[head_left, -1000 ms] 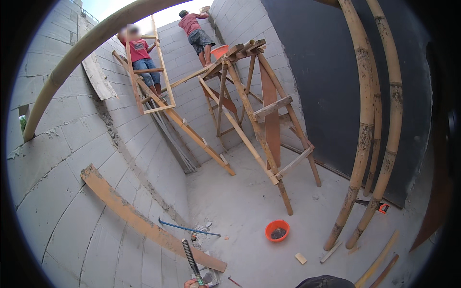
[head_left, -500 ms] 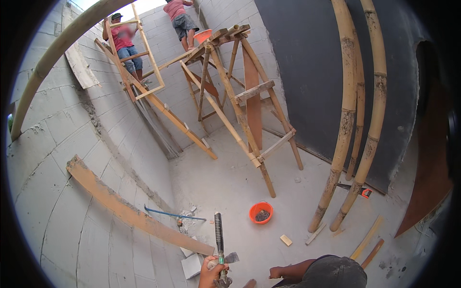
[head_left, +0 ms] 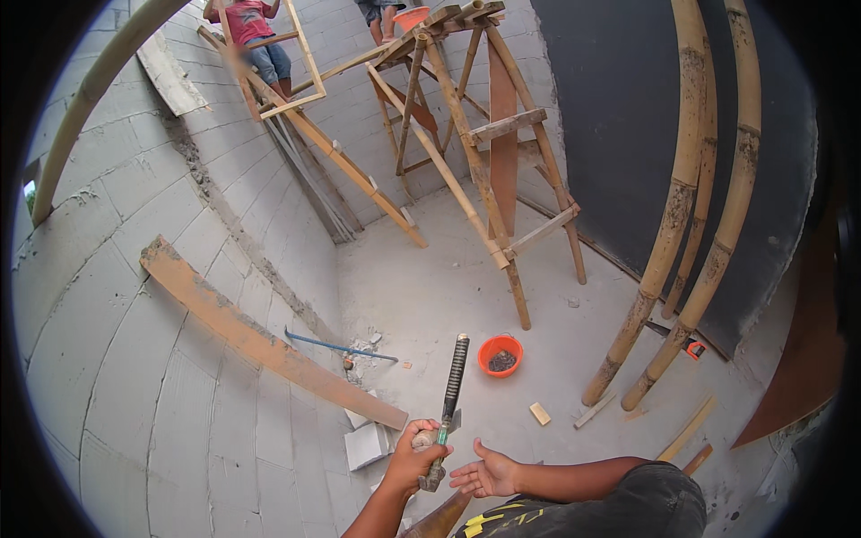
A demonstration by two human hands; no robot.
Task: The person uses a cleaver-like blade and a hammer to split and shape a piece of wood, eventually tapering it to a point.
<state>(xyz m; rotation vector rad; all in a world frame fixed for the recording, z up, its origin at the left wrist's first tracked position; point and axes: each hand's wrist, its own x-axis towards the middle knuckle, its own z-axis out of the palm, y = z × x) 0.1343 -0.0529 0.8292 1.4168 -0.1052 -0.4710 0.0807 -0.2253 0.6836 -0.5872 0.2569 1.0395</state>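
Observation:
My left hand (head_left: pixel 414 459) is closed around a hammer (head_left: pixel 455 381), whose black ribbed grip points up and away from me; its metal head is at the lower end, beside my fingers. In the same grasp is a second tool with a rounded pale handle (head_left: pixel 424 439) and a flat grey metal blade (head_left: pixel 456 420), partly hidden behind the hammer. My right hand (head_left: pixel 489 472) reaches in from the right, palm turned up and fingers spread, holding nothing. Its fingertips are close to the hammer's head, a small gap apart.
An orange bucket (head_left: pixel 500 356) with dark contents stands on the floor ahead. A plank (head_left: pixel 269 336) leans on the left block wall, near white blocks (head_left: pixel 366 446) and a blue bar (head_left: pixel 341 344). Bamboo poles (head_left: pixel 668 233) stand right, bamboo scaffolding (head_left: pixel 484 179) beyond. Two people work high up.
My left hand has risen farther into view with the hammer and bladed tool. My right hand has come toward it and opened out. The whole view has tilted downward.

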